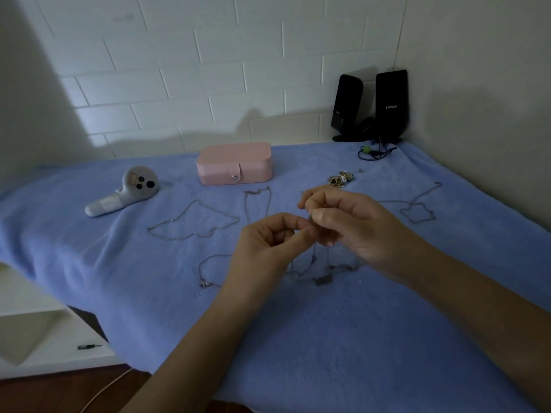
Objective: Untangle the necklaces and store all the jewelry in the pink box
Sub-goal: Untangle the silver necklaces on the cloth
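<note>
1. Your left hand (267,244) and right hand (346,220) meet above the middle of the desk, fingertips almost touching each other.
2. Both hands have their fingers curled in, and each pinches a thin strand of the tangled necklaces (322,280) between thumb and fingertips.
3. From that pinch, fine silver strands hang down to the blue blanket (328,353) that covers the desk. The rest of the knot lies there just under your hands, with a small bar-shaped pendant in it.
4. The pink box (234,163) sits at the back of the desk, beyond your hands and slightly left, with its lid down and its snap tab fastened.
5. 4 more chains lie loose on the blanket:
   - a wide loop (193,222) to the left of your hands
   - a narrow loop (258,198) between your hands and the box
   - a chain with a small charm (205,277) beside your left wrist
   - a long chain (417,211) to the right
6. A small heap of gold and white jewelry (341,178) lies to the right of the box.
7. A white handheld controller (125,192) rests at the left.
8. 2 black speakers (391,105) stand in the back right corner.
</note>
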